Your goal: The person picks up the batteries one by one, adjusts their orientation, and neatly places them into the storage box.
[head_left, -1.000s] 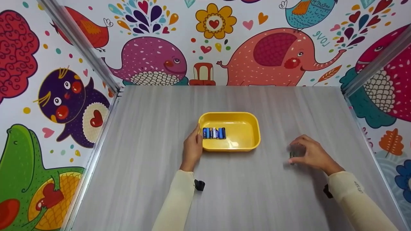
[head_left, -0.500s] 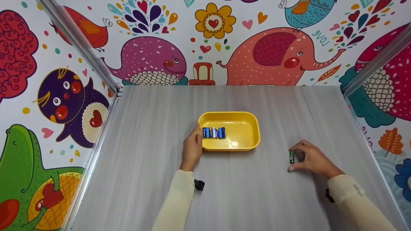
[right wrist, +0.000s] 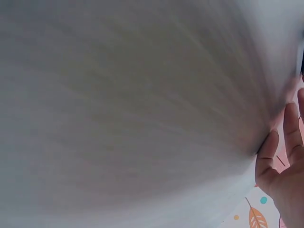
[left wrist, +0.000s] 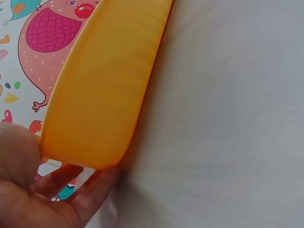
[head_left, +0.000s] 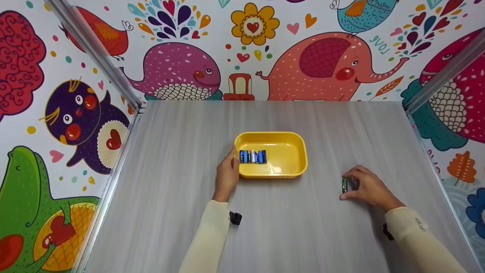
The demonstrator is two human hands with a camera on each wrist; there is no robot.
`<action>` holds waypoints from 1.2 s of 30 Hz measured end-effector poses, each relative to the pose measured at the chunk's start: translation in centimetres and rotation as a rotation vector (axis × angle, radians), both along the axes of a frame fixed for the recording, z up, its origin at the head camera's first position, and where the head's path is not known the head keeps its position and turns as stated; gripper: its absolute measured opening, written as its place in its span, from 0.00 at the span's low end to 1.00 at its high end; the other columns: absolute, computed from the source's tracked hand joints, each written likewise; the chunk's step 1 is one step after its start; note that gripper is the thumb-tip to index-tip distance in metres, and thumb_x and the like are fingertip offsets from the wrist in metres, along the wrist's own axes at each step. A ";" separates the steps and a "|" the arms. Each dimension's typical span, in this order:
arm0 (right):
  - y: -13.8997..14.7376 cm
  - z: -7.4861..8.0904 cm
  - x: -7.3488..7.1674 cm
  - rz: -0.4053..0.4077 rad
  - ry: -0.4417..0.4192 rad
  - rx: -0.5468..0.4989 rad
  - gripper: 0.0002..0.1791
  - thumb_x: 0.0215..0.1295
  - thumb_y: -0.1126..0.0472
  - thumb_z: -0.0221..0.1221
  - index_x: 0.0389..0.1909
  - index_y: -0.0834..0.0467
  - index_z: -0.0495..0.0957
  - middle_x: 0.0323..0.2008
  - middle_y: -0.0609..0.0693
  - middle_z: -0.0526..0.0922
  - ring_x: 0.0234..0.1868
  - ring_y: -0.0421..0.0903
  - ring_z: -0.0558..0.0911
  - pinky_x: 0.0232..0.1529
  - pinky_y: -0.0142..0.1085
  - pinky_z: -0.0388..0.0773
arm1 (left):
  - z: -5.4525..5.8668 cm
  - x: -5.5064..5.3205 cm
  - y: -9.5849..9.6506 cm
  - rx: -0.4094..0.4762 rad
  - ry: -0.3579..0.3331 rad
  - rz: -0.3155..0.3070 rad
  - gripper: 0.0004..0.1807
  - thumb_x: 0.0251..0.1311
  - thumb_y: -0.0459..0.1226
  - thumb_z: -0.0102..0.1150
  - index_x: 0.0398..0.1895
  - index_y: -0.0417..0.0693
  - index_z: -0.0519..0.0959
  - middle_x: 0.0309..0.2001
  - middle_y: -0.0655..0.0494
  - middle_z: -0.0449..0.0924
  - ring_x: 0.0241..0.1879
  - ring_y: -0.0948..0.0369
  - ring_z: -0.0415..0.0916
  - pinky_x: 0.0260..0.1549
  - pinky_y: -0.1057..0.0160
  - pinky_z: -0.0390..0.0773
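My left hand (head_left: 227, 172) grips the left end of a yellow plastic tray (head_left: 288, 167), thumb at the rim. From the left wrist view, its fingers (left wrist: 97, 192) reach against the end wall of the yellow tray (left wrist: 99, 95). Inside, a row of several batteries (head_left: 253, 157), mostly blue, lies side by side at the left end. Over to the right, my right hand (head_left: 367, 187) pinches a small green battery (head_left: 344, 185) lengthwise between thumb and forefinger, low over the table. In the right wrist view, only the fingers (right wrist: 268, 152) show at the right edge.
The grey wood-grain table (head_left: 182, 151) carries the tray near its middle. A wall with cartoon animals (head_left: 318, 68) stands behind it, with metal posts (head_left: 94, 53) at the corners.
My right hand has shifted slightly, its wrist lower than a second ago, and the green battery shows more plainly between thumb and forefinger. The left hand and the tray have stayed put.
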State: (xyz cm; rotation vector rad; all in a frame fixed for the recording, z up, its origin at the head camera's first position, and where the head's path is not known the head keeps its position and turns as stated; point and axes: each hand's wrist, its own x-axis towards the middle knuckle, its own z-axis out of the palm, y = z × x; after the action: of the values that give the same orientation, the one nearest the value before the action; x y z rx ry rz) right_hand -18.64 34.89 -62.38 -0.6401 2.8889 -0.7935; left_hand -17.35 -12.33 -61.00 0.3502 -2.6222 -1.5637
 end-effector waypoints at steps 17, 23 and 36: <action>-1.0 0.2 -0.3 -0.018 -0.016 0.008 0.33 0.40 0.37 0.79 0.45 0.51 0.84 0.44 0.44 0.80 0.42 0.41 0.76 0.42 0.34 0.78 | 0.1 0.2 0.0 0.008 0.024 0.006 0.28 0.78 0.36 0.48 0.78 0.52 0.62 0.76 0.56 0.66 0.71 0.61 0.68 0.71 0.56 0.70; -2.1 0.8 -0.7 -0.020 -0.015 -0.023 0.33 0.38 0.39 0.81 0.44 0.51 0.84 0.42 0.44 0.79 0.39 0.42 0.76 0.39 0.31 0.78 | 0.1 0.1 0.1 0.019 -0.003 0.000 0.28 0.79 0.38 0.47 0.79 0.53 0.60 0.77 0.55 0.63 0.67 0.62 0.70 0.71 0.55 0.70; -5.1 3.0 -2.3 0.015 0.040 -0.091 0.32 0.38 0.46 0.82 0.46 0.53 0.85 0.44 0.45 0.80 0.44 0.45 0.79 0.46 0.39 0.81 | 0.0 0.2 0.0 -0.018 0.024 0.001 0.28 0.78 0.36 0.48 0.78 0.52 0.63 0.73 0.53 0.70 0.61 0.59 0.77 0.66 0.59 0.74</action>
State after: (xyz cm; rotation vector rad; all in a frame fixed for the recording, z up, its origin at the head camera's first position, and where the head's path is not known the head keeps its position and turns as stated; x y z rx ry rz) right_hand -20.93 29.80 -59.36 -0.6934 2.8937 -0.9245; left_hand -17.19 -12.33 -60.97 0.3294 -2.6153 -1.5337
